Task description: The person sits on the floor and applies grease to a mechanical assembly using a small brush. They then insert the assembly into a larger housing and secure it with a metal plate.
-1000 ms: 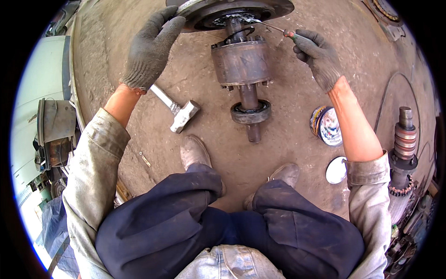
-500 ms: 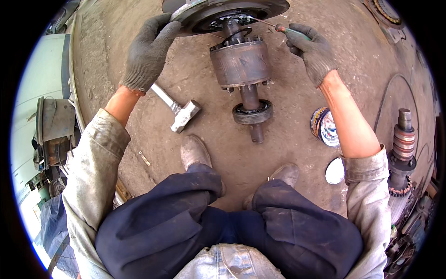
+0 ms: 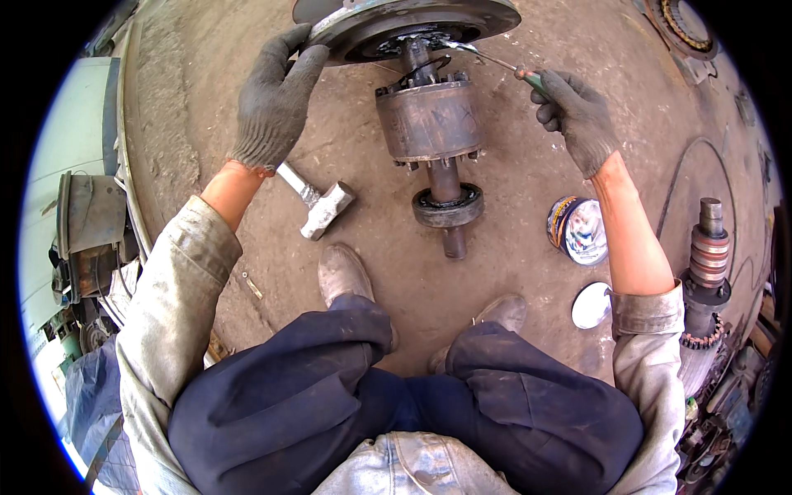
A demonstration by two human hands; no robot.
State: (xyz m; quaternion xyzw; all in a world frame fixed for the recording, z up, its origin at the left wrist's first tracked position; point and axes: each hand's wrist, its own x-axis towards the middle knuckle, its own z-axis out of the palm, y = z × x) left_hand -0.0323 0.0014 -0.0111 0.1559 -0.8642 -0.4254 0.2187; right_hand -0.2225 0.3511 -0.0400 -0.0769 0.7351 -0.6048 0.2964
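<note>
A rusty motor rotor (image 3: pixel 431 120) lies on the dirt floor, its shaft ending in a bearing (image 3: pixel 448 205) toward me and a round end plate (image 3: pixel 412 23) at the far end. My gloved left hand (image 3: pixel 275 95) rests against the left rim of that plate. My gloved right hand (image 3: pixel 575 114) grips a thin screwdriver (image 3: pixel 487 56) by its green handle, the metal tip reaching under the plate near the shaft. My knees and shoes are below the rotor.
A steel hammer (image 3: pixel 316 203) lies on the ground left of the rotor. An open round tin (image 3: pixel 577 230) and its lid (image 3: pixel 591 305) sit to the right. Another rotor (image 3: pixel 704 272) stands at the far right edge. Machinery clutters the left edge.
My right hand has drawn back to the right and slightly down, with the screwdriver tip still at the plate. My left hand stays on the plate rim.
</note>
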